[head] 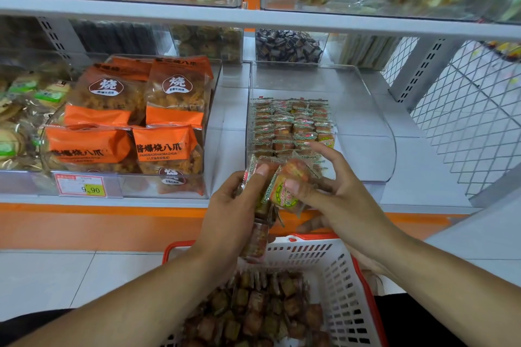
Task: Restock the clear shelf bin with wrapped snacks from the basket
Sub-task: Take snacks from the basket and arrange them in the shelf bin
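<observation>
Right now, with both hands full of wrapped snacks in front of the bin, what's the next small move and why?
Probably lift the right hand forward and set its wrapped snack onto the front row in the clear shelf bin. The neat rows stop short of the bin's front, and the left hand holds a stack of snacks above the basket.

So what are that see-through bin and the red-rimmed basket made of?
The bin looks like clear, glossy rigid plastic, perhaps acrylic: the shelf shows through its walls, and its curved front edge catches the light. The basket seems moulded plastic, white slotted walls under a red rim, with a duller sheen.
</observation>
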